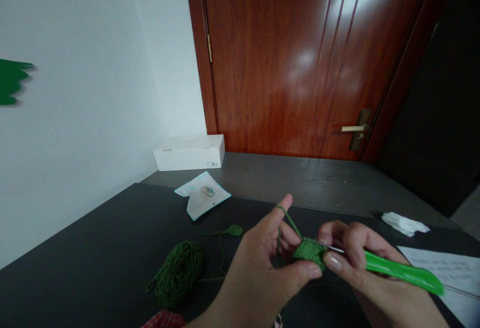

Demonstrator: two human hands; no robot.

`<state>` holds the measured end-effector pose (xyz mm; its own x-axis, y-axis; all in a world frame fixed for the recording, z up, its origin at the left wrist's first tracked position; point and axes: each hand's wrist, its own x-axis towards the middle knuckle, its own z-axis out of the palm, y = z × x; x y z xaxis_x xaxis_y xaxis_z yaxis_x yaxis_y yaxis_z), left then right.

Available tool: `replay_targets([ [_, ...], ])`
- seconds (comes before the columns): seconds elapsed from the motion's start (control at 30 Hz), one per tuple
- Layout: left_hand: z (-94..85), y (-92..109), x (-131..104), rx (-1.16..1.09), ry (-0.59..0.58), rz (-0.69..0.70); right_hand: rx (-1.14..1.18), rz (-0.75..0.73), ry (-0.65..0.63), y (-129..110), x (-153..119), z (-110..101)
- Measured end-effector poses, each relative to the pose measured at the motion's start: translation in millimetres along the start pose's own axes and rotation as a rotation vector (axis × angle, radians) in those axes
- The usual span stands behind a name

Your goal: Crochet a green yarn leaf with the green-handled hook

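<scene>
My left hand point(262, 263) pinches a small green crocheted piece point(310, 252) between thumb and fingers, with green yarn looped over its raised index finger. In my right hand point(360, 253) is a crochet hook point(403, 270) with a bright green handle; its metal tip meets the upper edge of the piece. The right fingertips also touch the piece's right side. A loose ball of dark green yarn point(178, 273) lies left of my left hand, with a strand running towards that hand. Behind it rests a small green leaf-shaped piece point(234, 230) with a yarn tail.
A white packet point(203, 195) lies on the dark table point(123, 228), before a white box point(189, 153) by the wall. At the right are a crumpled white tissue point(405, 224) and a printed sheet point(457, 273). A brown door point(277, 68) stands behind.
</scene>
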<state>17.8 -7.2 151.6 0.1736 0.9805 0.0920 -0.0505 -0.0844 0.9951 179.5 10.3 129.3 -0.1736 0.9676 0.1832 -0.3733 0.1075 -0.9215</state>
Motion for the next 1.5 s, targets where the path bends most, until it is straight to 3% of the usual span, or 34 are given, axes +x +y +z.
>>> replay_targets([
  [0.2,-4.2,1.7,-1.3,0.041,-0.065,0.002,0.094,0.068,0.001,-1.2,1.7,-6.7],
  [0.37,-7.0,5.8,-1.1,0.137,-0.051,-0.065,0.216,0.155,-0.042,-2.8,2.0,-9.0],
  [0.57,-13.7,-8.6,6.1,0.177,-0.125,-0.116,0.260,0.175,-0.045,5.0,6.0,-5.8],
  [0.73,-21.2,-27.4,20.4,0.138,-0.112,-0.143,0.277,0.210,0.059,20.8,16.8,-7.4],
  [1.0,-26.9,-48.3,34.1,0.045,-0.237,-0.252,0.347,0.283,0.203,51.6,11.2,-25.7],
  [1.27,-48.4,-71.9,16.6,0.166,-0.195,-0.242,0.409,0.396,0.306,70.3,-8.9,-42.3],
  [1.5,-76.3,-69.2,15.5,0.287,0.012,-0.227,0.376,0.408,0.241,72.2,-16.2,-40.4],
])
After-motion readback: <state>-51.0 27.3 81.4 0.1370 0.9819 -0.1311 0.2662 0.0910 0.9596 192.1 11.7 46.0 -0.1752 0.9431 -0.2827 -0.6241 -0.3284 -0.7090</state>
